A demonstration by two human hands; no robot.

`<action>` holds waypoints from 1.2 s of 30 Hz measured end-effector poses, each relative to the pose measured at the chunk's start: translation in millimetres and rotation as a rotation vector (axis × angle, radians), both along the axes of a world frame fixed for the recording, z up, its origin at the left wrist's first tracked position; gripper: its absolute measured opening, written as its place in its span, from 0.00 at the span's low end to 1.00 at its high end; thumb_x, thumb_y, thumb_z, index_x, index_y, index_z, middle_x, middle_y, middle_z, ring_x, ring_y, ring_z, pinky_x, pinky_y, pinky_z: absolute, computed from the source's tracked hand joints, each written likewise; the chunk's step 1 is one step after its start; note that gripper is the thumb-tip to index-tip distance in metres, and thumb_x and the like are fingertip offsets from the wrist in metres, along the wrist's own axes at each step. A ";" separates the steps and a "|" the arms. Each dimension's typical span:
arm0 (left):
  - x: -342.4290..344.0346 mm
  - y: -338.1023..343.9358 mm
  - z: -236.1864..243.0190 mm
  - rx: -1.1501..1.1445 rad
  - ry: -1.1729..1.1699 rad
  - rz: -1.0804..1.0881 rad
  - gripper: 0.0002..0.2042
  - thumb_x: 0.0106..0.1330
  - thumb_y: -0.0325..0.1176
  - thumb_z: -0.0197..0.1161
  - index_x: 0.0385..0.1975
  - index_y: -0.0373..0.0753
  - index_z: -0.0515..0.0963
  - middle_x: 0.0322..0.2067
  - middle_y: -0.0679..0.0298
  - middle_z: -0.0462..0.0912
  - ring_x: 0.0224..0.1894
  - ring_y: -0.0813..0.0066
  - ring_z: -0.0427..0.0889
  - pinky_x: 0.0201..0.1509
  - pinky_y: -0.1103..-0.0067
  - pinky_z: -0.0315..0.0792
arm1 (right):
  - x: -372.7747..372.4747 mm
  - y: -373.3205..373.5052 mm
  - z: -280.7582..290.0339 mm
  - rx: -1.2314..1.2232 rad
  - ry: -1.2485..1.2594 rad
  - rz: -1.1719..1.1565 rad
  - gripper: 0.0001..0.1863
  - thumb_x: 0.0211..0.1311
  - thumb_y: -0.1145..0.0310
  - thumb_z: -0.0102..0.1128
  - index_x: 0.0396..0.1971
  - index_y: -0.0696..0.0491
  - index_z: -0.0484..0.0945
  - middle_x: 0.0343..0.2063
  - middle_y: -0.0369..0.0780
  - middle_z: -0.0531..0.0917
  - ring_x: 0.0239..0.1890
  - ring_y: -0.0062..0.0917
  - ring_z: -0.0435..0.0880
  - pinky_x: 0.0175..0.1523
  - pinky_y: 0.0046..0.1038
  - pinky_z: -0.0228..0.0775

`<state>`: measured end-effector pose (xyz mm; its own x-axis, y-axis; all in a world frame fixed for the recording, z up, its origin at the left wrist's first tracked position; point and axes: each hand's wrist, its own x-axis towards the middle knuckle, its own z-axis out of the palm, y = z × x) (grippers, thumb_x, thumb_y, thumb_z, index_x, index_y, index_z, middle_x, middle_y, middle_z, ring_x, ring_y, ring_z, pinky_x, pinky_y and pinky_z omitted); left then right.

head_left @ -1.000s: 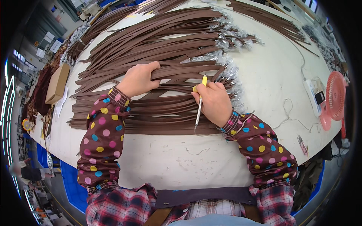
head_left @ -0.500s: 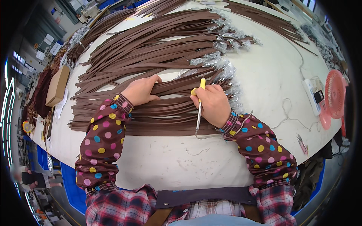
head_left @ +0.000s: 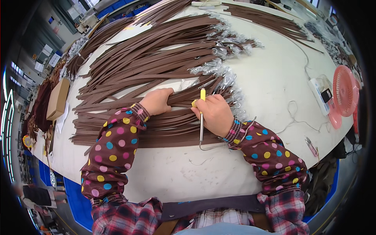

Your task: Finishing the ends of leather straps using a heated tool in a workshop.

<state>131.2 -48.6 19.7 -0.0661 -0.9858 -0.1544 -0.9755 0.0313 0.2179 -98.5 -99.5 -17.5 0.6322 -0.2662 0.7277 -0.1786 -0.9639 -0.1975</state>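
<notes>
Long flat brown straps [head_left: 117, 68] lie in layered bundles across the table, their right ends fitted with metal hardware in clear plastic wrap [head_left: 225, 74]. My left hand [head_left: 158, 101] is closed round straps in the near bundle, thumb toward me and fingers on the far side. Just right of it, my right hand [head_left: 214, 115] grips a corded pen-shaped tool [head_left: 202, 95] with a yellow collar and silver shaft, much like a soldering iron. Its thin tip points away from me, over the straps. From the tool's near end a grey cord runs beneath my right wrist.
A pink fan [head_left: 344, 92] and a white power strip [head_left: 319, 98] stand at the right, with loose cable nearby. Small pink-handled snips [head_left: 312, 148] lie by the right edge. On the left is a cardboard box [head_left: 58, 100]. More straps [head_left: 270, 21] lie at the far right.
My left hand has slid right along the straps, closer to my right hand. The right hand still holds the tool over the near bundle. The whole view has shifted slightly.
</notes>
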 end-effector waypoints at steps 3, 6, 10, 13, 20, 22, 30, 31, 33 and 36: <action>-3.5 10.7 1.9 0.013 0.099 -0.163 0.18 0.47 0.27 0.65 0.40 0.34 0.71 0.38 0.50 0.78 0.44 0.49 0.77 0.46 0.64 0.72 | -14.9 6.5 2.7 0.030 0.046 0.066 0.09 0.54 0.70 0.64 0.31 0.52 0.71 0.22 0.36 0.77 0.28 0.30 0.77 0.36 0.30 0.64; -11.2 17.7 8.9 0.090 0.138 -0.243 0.23 0.47 0.23 0.63 0.47 0.36 0.70 0.43 0.52 0.75 0.47 0.51 0.75 0.49 0.67 0.71 | -24.3 14.8 0.7 0.001 0.020 0.075 0.09 0.56 0.67 0.62 0.30 0.51 0.71 0.18 0.33 0.74 0.26 0.25 0.74 0.33 0.28 0.62; -14.7 11.1 15.3 0.171 0.444 -0.309 0.30 0.55 0.25 0.57 0.62 0.40 0.63 0.52 0.52 0.74 0.53 0.60 0.75 0.56 0.74 0.69 | -27.2 15.8 3.4 -0.009 0.030 0.063 0.09 0.56 0.66 0.62 0.31 0.51 0.71 0.18 0.32 0.73 0.25 0.24 0.74 0.33 0.27 0.60; -7.6 -9.9 15.4 0.384 0.585 -0.204 0.30 0.61 0.28 0.51 0.67 0.39 0.57 0.56 0.53 0.72 0.56 0.67 0.73 0.60 0.78 0.66 | -24.9 17.5 3.5 -0.033 0.038 0.051 0.09 0.56 0.66 0.62 0.31 0.50 0.71 0.18 0.32 0.73 0.25 0.24 0.74 0.32 0.27 0.60; -35.4 -62.5 -22.6 -0.096 0.771 -0.217 0.30 0.58 0.16 0.49 0.64 0.41 0.60 0.65 0.52 0.61 0.59 0.65 0.72 0.61 0.74 0.67 | -27.1 16.4 -3.5 -0.040 0.004 0.054 0.08 0.57 0.65 0.61 0.29 0.50 0.70 0.17 0.32 0.72 0.25 0.24 0.73 0.33 0.26 0.60; -31.1 -72.5 -20.3 -0.200 0.713 -0.119 0.30 0.57 0.15 0.51 0.62 0.41 0.61 0.65 0.52 0.60 0.59 0.62 0.72 0.61 0.73 0.68 | -25.0 17.7 -2.7 -0.046 -0.019 0.058 0.08 0.57 0.65 0.61 0.28 0.50 0.70 0.17 0.32 0.72 0.25 0.23 0.73 0.33 0.26 0.60; -41.6 -76.4 -4.1 -0.326 0.325 0.078 0.12 0.55 0.31 0.67 0.39 0.35 0.78 0.37 0.55 0.82 0.31 0.67 0.82 0.38 0.75 0.76 | -28.5 14.0 -2.8 -0.041 -0.022 0.066 0.10 0.57 0.63 0.61 0.27 0.49 0.69 0.18 0.32 0.73 0.25 0.23 0.73 0.33 0.25 0.59; -50.3 -76.9 -6.2 -0.133 0.335 0.048 0.13 0.55 0.36 0.68 0.36 0.35 0.79 0.29 0.56 0.83 0.30 0.66 0.83 0.37 0.74 0.76 | -30.4 12.9 -4.5 -0.033 -0.020 0.052 0.10 0.57 0.63 0.61 0.27 0.49 0.69 0.18 0.32 0.73 0.25 0.23 0.73 0.33 0.25 0.59; -55.6 -77.0 -14.6 -0.142 0.325 0.008 0.17 0.55 0.43 0.69 0.35 0.34 0.81 0.23 0.56 0.83 0.28 0.63 0.83 0.36 0.73 0.76 | -27.7 13.3 -3.3 -0.053 -0.035 0.061 0.10 0.57 0.63 0.61 0.27 0.50 0.69 0.18 0.32 0.73 0.25 0.22 0.73 0.33 0.25 0.59; -56.7 -88.9 -21.2 -0.115 0.341 0.031 0.21 0.55 0.42 0.68 0.43 0.33 0.79 0.29 0.55 0.84 0.33 0.62 0.84 0.39 0.72 0.76 | -24.4 15.1 -5.7 -0.040 -0.064 0.080 0.10 0.57 0.63 0.61 0.27 0.49 0.69 0.18 0.32 0.73 0.25 0.23 0.74 0.33 0.26 0.60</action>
<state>74.5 -137.6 -1.6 -0.0642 -0.9978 -0.0170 -0.8480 0.0455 0.5281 -122.9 -84.3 -23.2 0.6020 -0.1869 0.7763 -0.0888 -0.9819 -0.1675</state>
